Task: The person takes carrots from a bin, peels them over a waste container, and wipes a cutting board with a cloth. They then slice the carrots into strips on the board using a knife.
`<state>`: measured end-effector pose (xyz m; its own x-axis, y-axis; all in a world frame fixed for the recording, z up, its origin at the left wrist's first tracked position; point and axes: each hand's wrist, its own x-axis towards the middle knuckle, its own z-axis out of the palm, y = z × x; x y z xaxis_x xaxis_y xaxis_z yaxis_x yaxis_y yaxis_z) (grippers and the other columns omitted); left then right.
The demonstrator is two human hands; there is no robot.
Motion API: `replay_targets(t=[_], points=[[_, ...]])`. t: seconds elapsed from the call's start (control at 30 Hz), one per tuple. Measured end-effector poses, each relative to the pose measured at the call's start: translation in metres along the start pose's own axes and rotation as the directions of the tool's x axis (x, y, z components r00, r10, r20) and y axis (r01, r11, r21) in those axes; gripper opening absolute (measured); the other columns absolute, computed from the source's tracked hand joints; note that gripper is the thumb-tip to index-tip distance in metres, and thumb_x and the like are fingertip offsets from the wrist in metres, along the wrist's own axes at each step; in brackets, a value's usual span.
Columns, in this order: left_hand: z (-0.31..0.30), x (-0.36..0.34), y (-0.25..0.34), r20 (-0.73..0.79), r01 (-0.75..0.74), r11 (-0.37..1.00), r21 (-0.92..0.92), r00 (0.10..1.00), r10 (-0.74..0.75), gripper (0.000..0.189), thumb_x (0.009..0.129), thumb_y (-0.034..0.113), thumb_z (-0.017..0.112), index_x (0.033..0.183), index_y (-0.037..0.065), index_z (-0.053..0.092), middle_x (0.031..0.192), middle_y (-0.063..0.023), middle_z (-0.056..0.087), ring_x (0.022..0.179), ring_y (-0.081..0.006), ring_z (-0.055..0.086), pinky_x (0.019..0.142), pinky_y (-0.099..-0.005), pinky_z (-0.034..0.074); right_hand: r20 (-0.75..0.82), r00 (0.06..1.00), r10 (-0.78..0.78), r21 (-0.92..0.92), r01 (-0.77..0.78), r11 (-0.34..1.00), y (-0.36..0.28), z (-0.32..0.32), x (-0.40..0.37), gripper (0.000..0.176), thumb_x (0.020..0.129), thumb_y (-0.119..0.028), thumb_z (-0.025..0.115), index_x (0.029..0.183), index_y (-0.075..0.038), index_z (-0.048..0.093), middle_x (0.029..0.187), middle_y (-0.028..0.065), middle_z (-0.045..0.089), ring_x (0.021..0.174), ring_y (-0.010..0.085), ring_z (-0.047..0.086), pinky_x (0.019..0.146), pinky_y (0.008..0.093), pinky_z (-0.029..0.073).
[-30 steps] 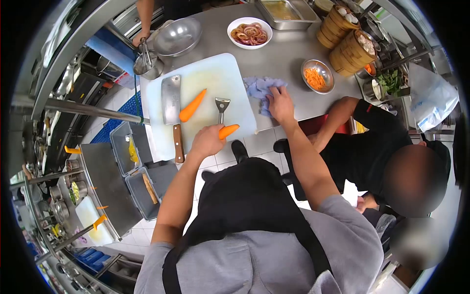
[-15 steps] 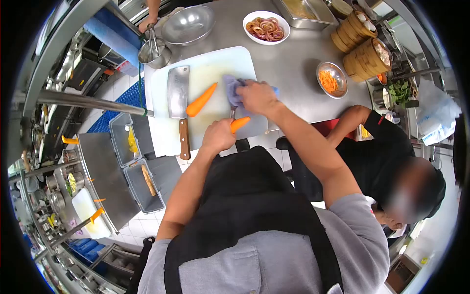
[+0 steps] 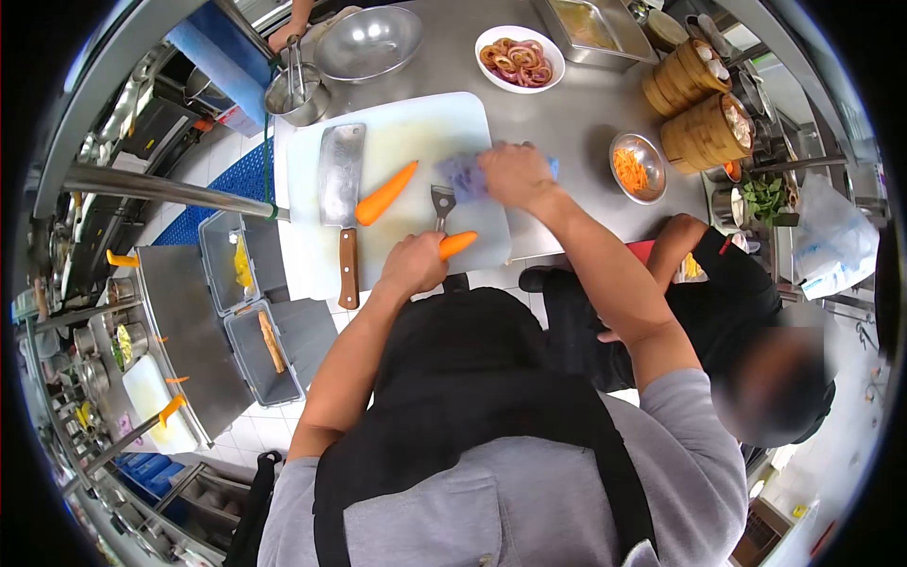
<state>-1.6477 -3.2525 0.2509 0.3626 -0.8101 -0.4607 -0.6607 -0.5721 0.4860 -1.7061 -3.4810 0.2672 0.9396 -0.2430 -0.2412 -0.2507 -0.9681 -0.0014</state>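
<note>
My left hand point(image 3: 414, 265) is wrapped round a peeler point(image 3: 442, 203) and a short carrot piece point(image 3: 458, 245), near the front edge of the white cutting board point(image 3: 316, 255). The peeler's metal head points away from me. My right hand point(image 3: 515, 177) presses on a blue-purple cloth point(image 3: 463, 178) at the board's right edge. A whole peeled carrot point(image 3: 387, 193) lies on the board, left of the peeler. Beside it rests a cleaver point(image 3: 341, 175) with its wooden handle toward me.
Behind the board stand a steel bowl point(image 3: 369, 44), a small pot point(image 3: 298, 94) and a white bowl of onion rings point(image 3: 521, 59). Shredded carrot fills a metal bowl point(image 3: 638, 167) near bamboo steamers point(image 3: 707, 132). A person in black point(image 3: 727, 312) is at my right.
My right hand and the cloth have moved right, away from the peeler, whose head now shows uncovered. The person at my right has shifted lower in view.
</note>
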Motion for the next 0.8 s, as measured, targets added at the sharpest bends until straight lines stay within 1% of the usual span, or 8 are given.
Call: replay_targets(t=[0.07, 0.13, 0.27, 0.33, 0.4, 0.47, 0.7, 0.8], points=[[-0.006, 0.001, 0.002, 0.007, -0.014, 1.000, -0.009, 1.000, 0.014, 0.028, 0.082, 0.012, 0.063, 0.109, 0.005, 0.068, 0.106, -0.0225, 0.070, 0.101, -0.0424, 0.066, 0.093, -0.0506, 0.051, -0.045, 0.996, 0.078, 0.155, -0.070, 0.985, -0.006, -0.010, 0.003, 0.028, 0.086, -0.033, 0.067, 0.105, -0.012, 0.069, 0.108, 0.0203, 0.069, 0.097, 0.0358, 0.070, 0.085, 0.0485, 0.056], [-0.003, -0.002, -0.001, 0.036, -0.021, 1.000, -0.016, 0.999, 0.021, 0.026, 0.082, 0.012, 0.063, 0.107, 0.006, 0.068, 0.104, -0.0224, 0.070, 0.100, -0.0429, 0.066, 0.092, -0.0511, 0.051, -0.192, 0.981, 0.018, 0.400, 0.061, 0.915, -0.033, 0.016, 0.012, 0.028, 0.085, -0.029, 0.068, 0.106, -0.012, 0.070, 0.103, 0.0179, 0.071, 0.096, 0.0344, 0.070, 0.086, 0.0479, 0.056], [0.001, 0.010, -0.004, -0.013, 0.002, 0.999, -0.040, 1.000, -0.002, 0.026, 0.081, 0.012, 0.063, 0.106, 0.007, 0.068, 0.100, -0.0220, 0.071, 0.096, -0.0436, 0.067, 0.090, -0.0515, 0.052, -0.177, 0.983, -0.052, 0.264, 0.098, 0.960, -0.038, 0.024, 0.010, 0.028, 0.086, -0.022, 0.064, 0.111, -0.010, 0.071, 0.109, 0.0147, 0.071, 0.100, 0.0346, 0.071, 0.089, 0.0494, 0.055], [0.001, 0.004, -0.007, -0.007, -0.009, 0.998, -0.055, 1.000, 0.009, 0.026, 0.081, 0.012, 0.062, 0.106, 0.007, 0.068, 0.100, -0.0220, 0.071, 0.096, -0.0438, 0.067, 0.090, -0.0514, 0.052, 0.091, 0.988, -0.128, 0.124, 0.116, 0.985, -0.016, -0.007, 0.006, 0.027, 0.087, -0.022, 0.063, 0.111, -0.012, 0.071, 0.110, 0.0136, 0.071, 0.101, 0.0343, 0.071, 0.089, 0.0491, 0.055], [-0.001, 0.006, -0.007, 0.031, -0.025, 0.999, -0.021, 0.999, 0.025, 0.027, 0.082, 0.013, 0.062, 0.107, 0.007, 0.068, 0.099, -0.0227, 0.071, 0.095, -0.0442, 0.067, 0.090, -0.0513, 0.052, 0.120, 0.991, -0.065, 0.117, 0.051, 0.992, -0.013, -0.024, 0.002, 0.026, 0.086, -0.022, 0.063, 0.107, -0.012, 0.072, 0.108, 0.0138, 0.072, 0.101, 0.0334, 0.071, 0.089, 0.0470, 0.056], [0.002, 0.010, -0.009, 0.037, -0.022, 1.000, -0.016, 0.999, 0.022, 0.027, 0.082, 0.013, 0.062, 0.107, 0.007, 0.068, 0.099, -0.0227, 0.071, 0.095, -0.0442, 0.067, 0.090, -0.0510, 0.052, -0.109, 0.992, 0.065, 0.422, -0.013, 0.907, -0.032, -0.018, 0.005, 0.025, 0.085, -0.023, 0.062, 0.104, -0.011, 0.074, 0.107, 0.0142, 0.072, 0.101, 0.0332, 0.072, 0.087, 0.0450, 0.056], [-0.001, 0.008, 0.002, 0.052, 0.048, 0.998, -0.049, 0.998, -0.045, 0.027, 0.081, 0.015, 0.064, 0.106, 0.008, 0.069, 0.097, -0.0215, 0.072, 0.095, -0.0406, 0.068, 0.088, -0.0481, 0.053, 0.226, 0.974, 0.024, 0.208, -0.072, 0.975, -0.006, -0.025, -0.014, 0.030, 0.084, -0.027, 0.066, 0.107, -0.009, 0.074, 0.110, 0.0174, 0.073, 0.102, 0.0346, 0.071, 0.088, 0.0451, 0.057], [-0.004, 0.017, -0.010, -0.018, -0.014, 0.973, -0.231, 1.000, 0.010, 0.024, 0.081, 0.016, 0.065, 0.102, 0.009, 0.072, 0.080, -0.0160, 0.071, 0.079, -0.0320, 0.071, 0.077, -0.0404, 0.055, 0.001, 0.948, 0.318, 0.425, -0.288, 0.858, 0.043, -0.033, -0.045, 0.032, 0.083, -0.029, 0.070, 0.107, -0.008, 0.075, 0.111, 0.0187, 0.072, 0.101, 0.0361, 0.070, 0.087, 0.0463, 0.056]])
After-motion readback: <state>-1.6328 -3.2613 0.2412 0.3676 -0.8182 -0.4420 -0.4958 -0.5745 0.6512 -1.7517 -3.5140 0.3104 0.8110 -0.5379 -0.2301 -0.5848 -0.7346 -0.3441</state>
